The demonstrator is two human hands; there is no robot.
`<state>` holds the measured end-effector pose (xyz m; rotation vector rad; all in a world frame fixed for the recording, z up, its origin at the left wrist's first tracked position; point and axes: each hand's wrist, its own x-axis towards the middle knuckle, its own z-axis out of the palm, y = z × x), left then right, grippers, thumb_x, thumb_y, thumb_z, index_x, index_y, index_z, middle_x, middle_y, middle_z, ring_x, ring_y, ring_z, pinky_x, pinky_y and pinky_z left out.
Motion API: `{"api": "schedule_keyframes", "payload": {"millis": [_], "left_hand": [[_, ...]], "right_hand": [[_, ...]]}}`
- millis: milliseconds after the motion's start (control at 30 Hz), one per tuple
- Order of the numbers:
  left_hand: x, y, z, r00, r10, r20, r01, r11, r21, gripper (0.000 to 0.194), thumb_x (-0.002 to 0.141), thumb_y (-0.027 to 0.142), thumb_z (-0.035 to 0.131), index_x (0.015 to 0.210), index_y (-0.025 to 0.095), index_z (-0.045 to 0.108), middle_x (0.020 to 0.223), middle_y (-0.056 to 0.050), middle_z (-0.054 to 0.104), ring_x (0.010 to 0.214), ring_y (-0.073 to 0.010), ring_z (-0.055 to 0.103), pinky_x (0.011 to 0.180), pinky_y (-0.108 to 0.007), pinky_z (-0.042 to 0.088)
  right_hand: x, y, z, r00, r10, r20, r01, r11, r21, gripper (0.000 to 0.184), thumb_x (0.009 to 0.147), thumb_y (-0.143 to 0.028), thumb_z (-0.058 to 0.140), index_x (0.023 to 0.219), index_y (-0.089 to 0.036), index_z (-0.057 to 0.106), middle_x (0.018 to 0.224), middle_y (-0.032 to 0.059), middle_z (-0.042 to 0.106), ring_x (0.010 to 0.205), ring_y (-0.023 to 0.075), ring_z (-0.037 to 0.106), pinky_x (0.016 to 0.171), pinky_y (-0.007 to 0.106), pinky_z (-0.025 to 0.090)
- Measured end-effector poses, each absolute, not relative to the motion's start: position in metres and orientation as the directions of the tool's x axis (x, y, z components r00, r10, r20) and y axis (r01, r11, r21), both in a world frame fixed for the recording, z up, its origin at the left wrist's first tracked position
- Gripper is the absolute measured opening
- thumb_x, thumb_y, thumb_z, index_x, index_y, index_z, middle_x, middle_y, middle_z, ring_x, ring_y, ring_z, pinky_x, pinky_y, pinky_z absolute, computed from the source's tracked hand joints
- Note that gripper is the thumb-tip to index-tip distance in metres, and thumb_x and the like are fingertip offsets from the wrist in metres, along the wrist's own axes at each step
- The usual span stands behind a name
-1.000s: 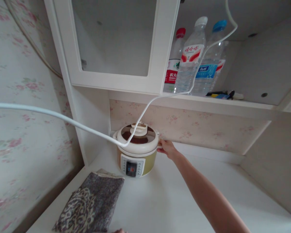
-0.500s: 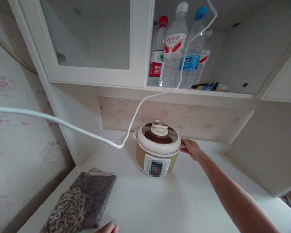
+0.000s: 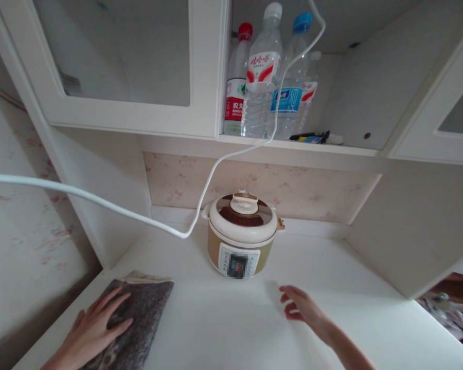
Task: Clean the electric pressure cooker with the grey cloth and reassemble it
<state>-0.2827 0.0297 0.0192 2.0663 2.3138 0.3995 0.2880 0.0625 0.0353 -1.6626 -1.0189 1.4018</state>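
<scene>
Head view: left hand (image 3: 90, 329), fingers spread, lies over folded grey patterned cloth (image 3: 152, 306); electric pressure cooker (image 3: 237, 232), lidded, stands upright towards rear of white tabletop (image 3: 216, 324); plastic bottles (image 3: 255, 108) stand on shelf (image 3: 355, 150) above; right hand (image 3: 299, 307), fingers parted and loosely curled, hangs to cooker's right front.

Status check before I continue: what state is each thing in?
Cooker: upright, lid on; display blurred, power unclear.
Cloth: folded, lying on the counter.
Left hand: open, spread, apparently resting on the cloth.
Right hand: loosely curled, holding nothing, apart from the cooker.
Four bottles: upright, capped.
Left cabinet door: looks shut.
White cable: hanging slack, bent.
</scene>
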Motion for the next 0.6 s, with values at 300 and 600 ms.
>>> {"api": "schedule_keyframes", "payload": {"millis": [300,600], "left_hand": [[-0.129,-0.001,-0.001,0.038,0.995,-0.089,0.965,-0.013,0.264,0.049,0.088,0.049,0.039,0.132,0.035,0.056,0.147,0.001,0.044,0.133,-0.0286,0.044,0.098,-0.046,0.047],[-0.003,0.003,-0.027,0.362,0.931,0.057,0.874,-0.360,0.326,0.057,0.081,0.043,0.057,0.129,0.013,0.061,0.146,-0.015,0.042,0.123,-0.0323,0.053,0.103,-0.038,0.046]], "right_hand": [[0.260,-0.001,-0.024,0.358,0.933,-0.046,0.612,-0.271,-0.743,0.042,0.083,-0.058,0.041,0.099,-0.031,0.069,0.108,0.0007,0.073,0.104,0.0241,0.066,0.083,0.027,0.050],[0.245,-0.014,-0.013,0.354,0.935,-0.027,0.626,-0.258,-0.736,0.045,0.083,-0.058,0.037,0.097,-0.030,0.070,0.105,0.0015,0.073,0.104,0.0241,0.065,0.089,0.029,0.049]]}}
